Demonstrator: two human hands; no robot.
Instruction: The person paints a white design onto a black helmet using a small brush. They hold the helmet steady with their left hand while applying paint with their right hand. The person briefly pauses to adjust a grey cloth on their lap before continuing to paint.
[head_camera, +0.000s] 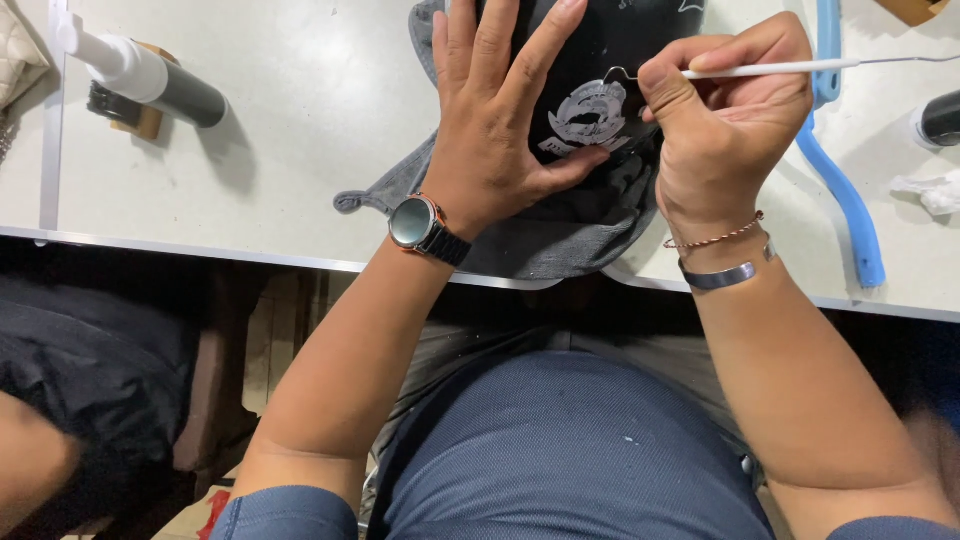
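Pale tabletop (330, 120) carries a dark grey garment (560, 230) at its near edge, and on that garment the left hand (500, 120) lies flat with fingers spread, pressing the cloth beside a white printed emblem (590, 115) and grasping nothing. Just right of the emblem the right hand (725, 125) pinches a thin white hooked tool (770, 68), its wire tip over the emblem's upper edge. Right of the garment lies a blue plastic strip (850, 200); well left lies a black-and-white bottle (150, 80).
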